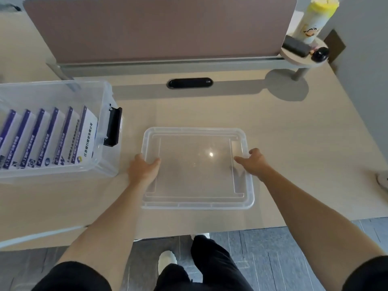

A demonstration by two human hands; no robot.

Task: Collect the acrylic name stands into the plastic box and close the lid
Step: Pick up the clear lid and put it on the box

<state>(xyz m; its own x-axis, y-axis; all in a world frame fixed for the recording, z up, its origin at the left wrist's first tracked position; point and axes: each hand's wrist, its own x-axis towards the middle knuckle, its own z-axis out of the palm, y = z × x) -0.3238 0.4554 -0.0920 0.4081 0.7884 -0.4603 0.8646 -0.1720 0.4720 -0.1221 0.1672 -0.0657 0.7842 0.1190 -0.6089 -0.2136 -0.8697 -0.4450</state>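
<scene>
Your left hand (pixel 144 170) and right hand (pixel 255 162) grip the clear lid (pixel 197 168) by its short edges, flat on the table (pixel 294 127), long axis left-right.

- You can see Chinese characters on the white-and-purple cards of the acrylic name stands (pixel 52 137), but they are too blurred to read.
- The bottle (pixel 312 19) shows you a cartoon figure, no legible words.
</scene>
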